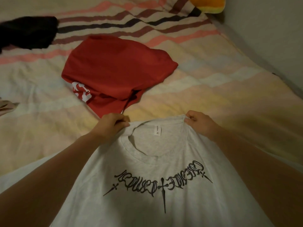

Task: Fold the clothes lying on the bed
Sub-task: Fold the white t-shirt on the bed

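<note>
A light grey T-shirt with black gothic lettering across the chest hangs in front of me, print side up, collar pointing away. My left hand pinches its left shoulder beside the collar. My right hand pinches the right shoulder. Both hold the shirt stretched between them, just above the bed. A red garment with a white print lies crumpled on the bed right behind my hands. A black garment lies bunched at the far left.
The bed carries a striped pastel cover. A wall runs along its right side. An orange and yellow plush toy sits at the far right corner. A bit of pale fabric shows at the left edge.
</note>
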`<move>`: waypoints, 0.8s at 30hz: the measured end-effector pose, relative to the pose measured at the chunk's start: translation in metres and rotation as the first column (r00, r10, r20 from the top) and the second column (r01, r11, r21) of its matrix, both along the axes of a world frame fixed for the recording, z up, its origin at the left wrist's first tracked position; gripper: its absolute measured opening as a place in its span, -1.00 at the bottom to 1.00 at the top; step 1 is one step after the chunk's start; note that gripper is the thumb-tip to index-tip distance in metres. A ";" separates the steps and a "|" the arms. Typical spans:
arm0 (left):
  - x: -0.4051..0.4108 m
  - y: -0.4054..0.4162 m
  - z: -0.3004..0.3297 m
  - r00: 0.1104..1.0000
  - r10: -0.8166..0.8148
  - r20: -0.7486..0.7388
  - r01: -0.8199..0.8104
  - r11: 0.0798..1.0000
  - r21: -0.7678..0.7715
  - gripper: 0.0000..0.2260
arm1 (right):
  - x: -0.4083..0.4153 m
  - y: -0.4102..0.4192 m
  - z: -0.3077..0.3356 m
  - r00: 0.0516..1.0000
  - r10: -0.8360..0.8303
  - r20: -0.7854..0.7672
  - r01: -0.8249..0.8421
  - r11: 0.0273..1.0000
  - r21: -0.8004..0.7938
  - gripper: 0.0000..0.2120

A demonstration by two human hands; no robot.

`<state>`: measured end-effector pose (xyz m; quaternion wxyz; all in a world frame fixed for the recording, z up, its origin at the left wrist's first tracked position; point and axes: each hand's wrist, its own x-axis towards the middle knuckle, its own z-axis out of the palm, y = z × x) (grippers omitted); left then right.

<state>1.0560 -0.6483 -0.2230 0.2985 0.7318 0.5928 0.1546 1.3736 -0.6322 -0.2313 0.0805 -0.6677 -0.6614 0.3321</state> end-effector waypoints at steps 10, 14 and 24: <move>0.002 0.019 -0.014 0.992 0.111 0.060 -0.097 0.976 -0.196 -0.76 | -0.008 0.014 -0.008 0.999 0.020 -0.026 -0.020 1.000 -0.019 -0.78; 0.005 0.015 -0.026 0.988 0.150 0.030 -0.148 0.987 -0.056 -0.71 | -0.012 0.013 -0.012 0.998 0.029 -0.050 -0.027 0.999 0.046 -0.80; 0.013 -0.012 -0.028 0.935 0.340 -0.104 -0.311 0.924 0.222 -0.78 | -0.020 0.008 -0.016 0.997 -0.073 0.032 0.070 0.992 0.100 -0.83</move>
